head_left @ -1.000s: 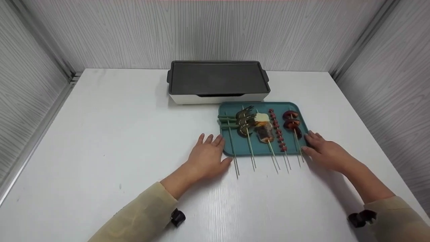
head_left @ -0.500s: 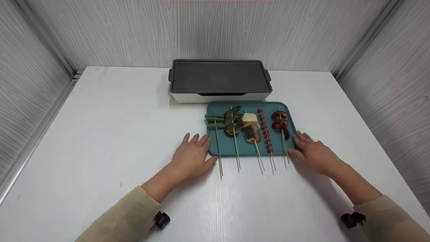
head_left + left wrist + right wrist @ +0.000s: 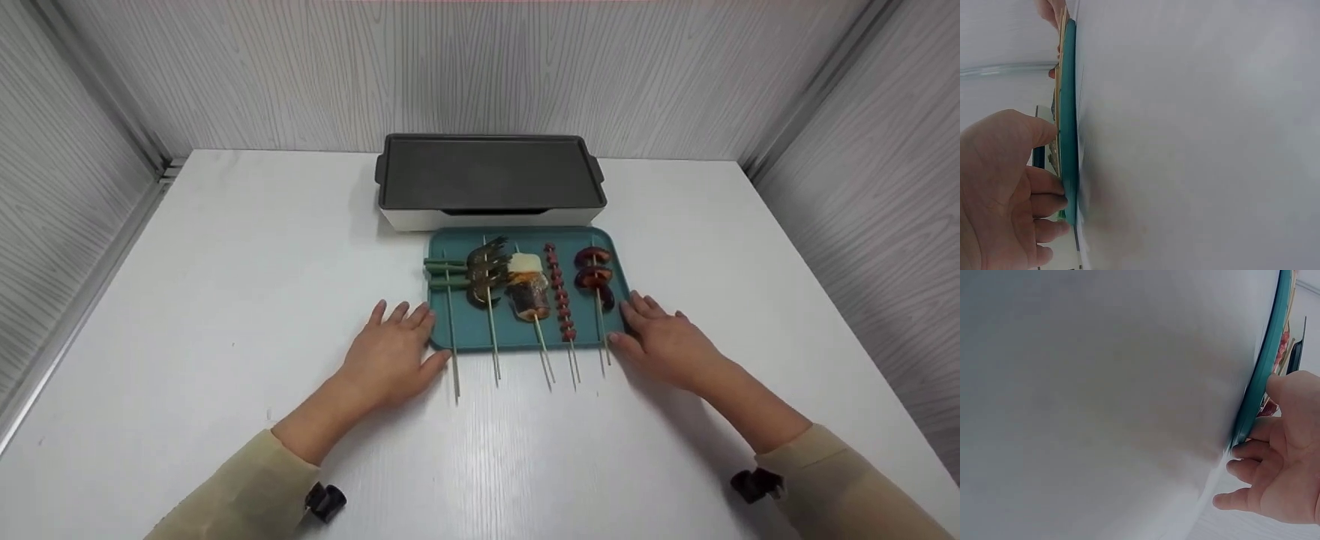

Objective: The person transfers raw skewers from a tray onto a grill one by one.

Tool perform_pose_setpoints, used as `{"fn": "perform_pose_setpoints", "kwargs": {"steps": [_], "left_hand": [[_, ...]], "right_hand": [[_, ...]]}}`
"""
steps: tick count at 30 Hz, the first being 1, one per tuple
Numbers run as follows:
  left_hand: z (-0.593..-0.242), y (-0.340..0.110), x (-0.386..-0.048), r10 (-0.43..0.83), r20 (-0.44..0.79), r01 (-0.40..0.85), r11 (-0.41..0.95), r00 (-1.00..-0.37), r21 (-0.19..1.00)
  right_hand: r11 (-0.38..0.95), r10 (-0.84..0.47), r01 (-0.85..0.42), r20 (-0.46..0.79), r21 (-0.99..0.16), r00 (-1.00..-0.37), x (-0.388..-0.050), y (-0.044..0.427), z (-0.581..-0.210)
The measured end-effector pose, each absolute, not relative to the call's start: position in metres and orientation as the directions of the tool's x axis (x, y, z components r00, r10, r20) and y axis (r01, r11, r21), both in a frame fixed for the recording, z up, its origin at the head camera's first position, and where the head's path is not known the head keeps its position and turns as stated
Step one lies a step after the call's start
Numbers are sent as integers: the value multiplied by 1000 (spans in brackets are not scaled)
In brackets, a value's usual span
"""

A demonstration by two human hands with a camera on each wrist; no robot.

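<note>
A teal tray [image 3: 471,330] lies flat on the table with several skewers across it, their stick ends jutting past the front edge. From left to right: green stalks [image 3: 444,284], dark shrimp [image 3: 480,292], a white block with a browned roll [image 3: 529,300], small red pieces [image 3: 559,292], and dark red curved slices [image 3: 594,277]. My left hand [image 3: 394,356] touches the tray's left side, fingers mostly straight, thumb at the front corner. On the opposite side, my right hand [image 3: 667,345] rests its fingers against the rim [image 3: 1261,382], thumb near the front corner.
Directly behind the tray stands a tabletop grill [image 3: 491,172] with a flat black plate and white base. The white table [image 3: 225,300] is bounded by pale wood-grain panels [image 3: 480,67] at the back and sides.
Both hands and the tray with its skewers have slid left along the table, from right of the grill's middle to nearly in front of it. The grill has stayed put.
</note>
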State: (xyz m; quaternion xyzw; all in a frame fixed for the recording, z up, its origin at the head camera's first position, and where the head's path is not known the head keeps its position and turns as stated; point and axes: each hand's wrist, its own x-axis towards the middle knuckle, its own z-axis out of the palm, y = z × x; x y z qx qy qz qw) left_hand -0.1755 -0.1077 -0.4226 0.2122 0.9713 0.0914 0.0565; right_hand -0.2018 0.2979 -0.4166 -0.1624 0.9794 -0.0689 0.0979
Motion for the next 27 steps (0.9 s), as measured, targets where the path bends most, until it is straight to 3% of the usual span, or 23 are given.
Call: {"fn": "perform_pose_setpoints", "kwargs": {"steps": [18,27], "left_hand": [[-424,-140,-166,382,-9,372,905,-924,208],[-422,-147,-166,387,-11,381,913,-922,146]], "right_hand": [[933,-344,-319,-158,-166,-926,-203,265,-422],[932,-349,-327,-148,-158,-925,-204,254,-424]]}}
